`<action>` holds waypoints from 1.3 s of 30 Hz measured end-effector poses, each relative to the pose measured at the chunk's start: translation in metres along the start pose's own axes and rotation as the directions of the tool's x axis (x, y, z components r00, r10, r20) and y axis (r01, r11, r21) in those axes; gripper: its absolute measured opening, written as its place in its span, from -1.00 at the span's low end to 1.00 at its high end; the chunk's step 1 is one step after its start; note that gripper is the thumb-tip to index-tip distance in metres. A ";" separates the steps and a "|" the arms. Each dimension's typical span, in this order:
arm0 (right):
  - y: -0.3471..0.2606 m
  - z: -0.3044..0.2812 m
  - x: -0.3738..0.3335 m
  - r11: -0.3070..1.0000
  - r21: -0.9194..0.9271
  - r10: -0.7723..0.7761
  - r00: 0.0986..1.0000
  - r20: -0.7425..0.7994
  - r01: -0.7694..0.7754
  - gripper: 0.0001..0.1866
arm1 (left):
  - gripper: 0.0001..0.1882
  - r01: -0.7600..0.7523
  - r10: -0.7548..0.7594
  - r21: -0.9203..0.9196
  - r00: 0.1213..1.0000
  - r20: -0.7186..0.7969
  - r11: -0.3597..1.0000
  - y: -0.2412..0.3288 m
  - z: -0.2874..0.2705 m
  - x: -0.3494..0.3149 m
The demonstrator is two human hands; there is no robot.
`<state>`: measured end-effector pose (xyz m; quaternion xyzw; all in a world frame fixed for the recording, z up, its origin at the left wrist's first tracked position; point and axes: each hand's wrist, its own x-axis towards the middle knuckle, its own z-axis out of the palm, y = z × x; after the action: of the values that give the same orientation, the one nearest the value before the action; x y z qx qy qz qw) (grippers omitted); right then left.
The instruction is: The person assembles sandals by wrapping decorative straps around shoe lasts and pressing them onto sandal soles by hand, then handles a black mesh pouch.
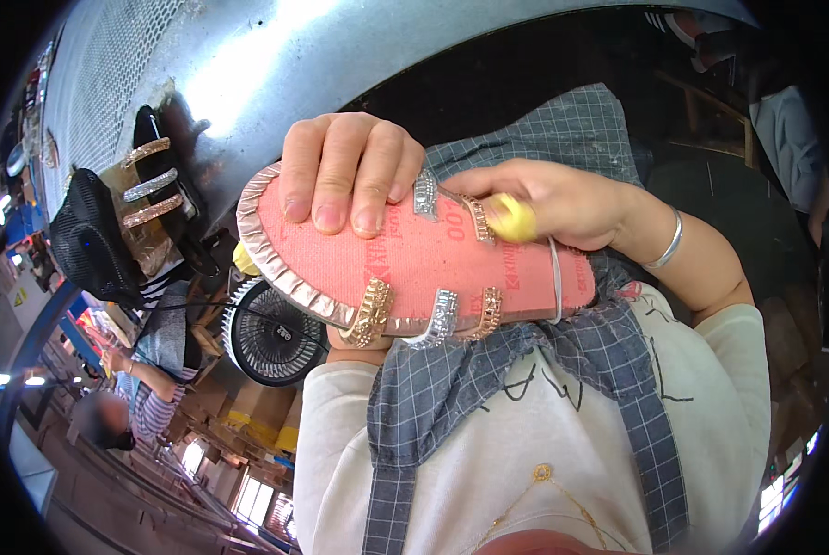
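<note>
A sandal piece (pixel 331 264) with a pink printed insole, a pleated metallic edge and glittering gold and silver strap ends spans the middle of the view. My left hand (pixel 350 171) reaches round it from behind. Its fingers press flat on the pink face near the rounded end. At the narrower end, my right hand (pixel 562 199) closes on the upper edge beside a gold strap end. A blurred yellow cover or scrap (pixel 511 218) sits at its fingertips; which of these it is I cannot tell. A pale band (pixel 556 282) crosses the narrow end.
At left, on the metal worktable (pixel 276 69), lies a black shoe form with gold and silver straps (pixel 151 190), beside a black mesh-like object (pixel 91 236). A round black fan (pixel 280 333) stands below them. Another person (pixel 146 407) sits at far left; someone else (pixel 784 129) shows at upper right.
</note>
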<state>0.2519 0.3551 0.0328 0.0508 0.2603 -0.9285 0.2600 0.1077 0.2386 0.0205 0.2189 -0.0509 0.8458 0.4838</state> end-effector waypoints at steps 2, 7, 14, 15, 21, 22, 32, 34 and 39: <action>0.000 -0.003 0.001 0.987 0.140 0.084 0.996 0.008 -0.085 -0.46 | -0.82 0.005 -0.004 0.004 0.999 -0.039 1.000 -0.005 0.009 0.000; -0.002 -0.001 -0.005 1.000 -0.013 -0.026 0.999 -0.023 0.025 -0.50 | -0.88 0.079 0.020 0.183 0.874 -0.485 0.980 -0.027 0.048 0.015; -0.001 -0.011 -0.011 0.989 -0.065 -0.143 0.974 -0.177 0.133 -0.43 | -0.77 0.086 -0.095 -0.067 0.984 -0.148 0.994 -0.010 -0.003 0.000; -0.004 -0.010 -0.011 0.988 -0.110 -0.125 0.980 -0.154 0.109 -0.31 | -0.76 0.071 -0.079 -0.081 0.992 -0.103 0.994 -0.008 -0.004 0.001; -0.006 -0.011 -0.013 0.984 -0.086 -0.155 0.988 0.006 0.155 -0.27 | -0.78 0.116 -0.117 -0.019 0.983 -0.140 0.993 -0.011 0.002 0.006; -0.006 -0.012 -0.013 0.984 -0.086 -0.155 0.988 0.006 0.155 -0.27 | -0.81 0.101 -0.101 -0.006 0.984 -0.144 0.995 -0.014 0.003 0.007; -0.015 -0.012 -0.027 0.903 -0.326 -0.366 0.899 -0.240 0.281 -0.17 | -0.71 -0.017 0.114 0.372 0.964 -0.240 0.928 -0.010 0.028 0.018; -0.042 -0.001 -0.038 0.485 -0.836 -0.675 0.717 -0.172 0.256 -0.28 | -0.46 -0.049 0.264 0.486 0.884 -0.386 0.873 0.013 0.040 0.021; -0.054 0.033 -0.011 -0.322 -0.935 -0.819 0.539 0.196 -0.150 -0.18 | -0.38 -0.117 0.398 0.461 0.711 -0.579 0.880 0.034 0.059 0.051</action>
<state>0.2355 0.3826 0.0884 0.0490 0.9103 -0.3281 -0.2477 0.0756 0.2439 0.0990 -0.0108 0.2620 0.9203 0.2905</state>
